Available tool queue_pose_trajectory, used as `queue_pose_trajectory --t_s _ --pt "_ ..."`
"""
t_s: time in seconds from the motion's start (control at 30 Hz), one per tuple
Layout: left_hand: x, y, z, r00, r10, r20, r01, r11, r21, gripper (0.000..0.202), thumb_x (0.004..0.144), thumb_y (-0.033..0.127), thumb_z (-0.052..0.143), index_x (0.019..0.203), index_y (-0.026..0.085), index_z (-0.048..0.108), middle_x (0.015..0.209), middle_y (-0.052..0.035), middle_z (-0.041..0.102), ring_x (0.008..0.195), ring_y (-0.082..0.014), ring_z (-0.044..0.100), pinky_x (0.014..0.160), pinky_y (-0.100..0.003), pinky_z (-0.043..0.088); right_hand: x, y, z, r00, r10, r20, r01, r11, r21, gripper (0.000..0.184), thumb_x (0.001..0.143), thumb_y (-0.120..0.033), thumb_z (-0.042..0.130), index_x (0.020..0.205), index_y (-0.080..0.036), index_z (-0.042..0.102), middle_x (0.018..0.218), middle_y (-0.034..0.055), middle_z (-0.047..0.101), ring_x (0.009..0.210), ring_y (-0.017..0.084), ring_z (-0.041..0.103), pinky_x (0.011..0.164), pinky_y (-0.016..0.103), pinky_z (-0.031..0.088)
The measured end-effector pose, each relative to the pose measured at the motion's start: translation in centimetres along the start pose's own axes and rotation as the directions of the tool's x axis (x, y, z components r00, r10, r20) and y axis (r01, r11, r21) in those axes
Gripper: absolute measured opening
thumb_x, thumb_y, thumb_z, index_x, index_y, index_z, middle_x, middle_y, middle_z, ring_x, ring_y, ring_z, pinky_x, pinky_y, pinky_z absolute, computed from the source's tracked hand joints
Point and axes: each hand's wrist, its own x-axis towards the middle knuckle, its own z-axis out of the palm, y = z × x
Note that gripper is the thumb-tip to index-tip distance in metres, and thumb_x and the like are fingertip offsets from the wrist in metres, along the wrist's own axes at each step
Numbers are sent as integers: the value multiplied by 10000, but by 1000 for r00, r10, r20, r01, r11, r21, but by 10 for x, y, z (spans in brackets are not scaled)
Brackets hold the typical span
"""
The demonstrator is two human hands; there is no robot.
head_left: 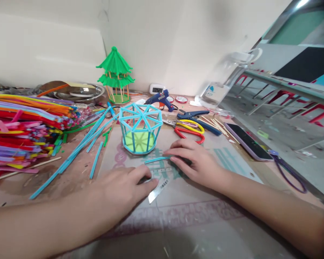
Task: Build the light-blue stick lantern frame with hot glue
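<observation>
My left hand has its thumb and fingers closed on a small clear set square that lies on the sheeted work surface. Between the thumb and fingers of my right hand is one end of a short blue pipe cleaner, its other end pointing left, just above the set square. Behind both hands stands a blue eight-sided frame with spoked top and a yellow-green base.
Long blue pipe cleaners and a multicoloured bundle lie left. Behind are a green pagoda model, glue gun, scissors and pliers. A phone and water jug are right.
</observation>
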Motion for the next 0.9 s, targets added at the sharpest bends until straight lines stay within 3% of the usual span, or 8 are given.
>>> queue_pose_trajectory --t_s 0.13,0.27,0.47,0.57,0.73,0.9 --pt "4 4 2 996 91 14 -92 958 271 424 860 24 408 1223 137 595 1201 -142 670 828 -248 689 682 -360 521 1 -9 1 996 -70 60 69 998 9 288 948 -236 528 1205 -191 652 1155 117 632 1074 222 570 945 406 476" --pt "5 5 -2 995 90 -31 -72 927 368 376 928 99 399 1246 106 599 1227 -173 672 759 -241 700 621 -355 517 2 -10 5 995 -49 88 49 999 4 274 957 -236 512 1184 -195 659 1108 120 630 1027 226 573 893 401 498" --pt "3 11 -8 980 193 47 -199 949 244 368 923 123 431 1245 155 607 1236 -122 676 754 -207 697 611 -325 507 6 0 10 997 -61 54 59 997 40 236 965 -173 478 1070 -175 689 937 89 627 872 187 572 770 331 490" --pt "2 11 -6 985 163 49 -170 958 232 369 964 186 382 1262 141 596 1235 -156 671 744 -220 703 606 -340 501 8 5 12 995 -90 53 87 994 66 256 967 -174 480 1084 -195 706 900 73 622 829 167 570 722 303 483" --pt "2 12 -4 988 117 98 -137 963 231 455 846 66 422 1259 127 602 1290 -166 639 692 -215 695 566 -337 483 8 7 11 990 -115 79 111 992 59 310 962 -129 454 1093 -221 720 926 71 624 852 159 570 742 302 484" --pt "2 14 -4 991 97 94 -118 962 246 501 826 86 417 1298 125 580 1316 -181 619 667 -227 684 521 -359 466 7 5 10 988 -127 91 124 992 37 306 971 -157 454 1112 -227 717 928 73 619 851 162 571 735 304 484"
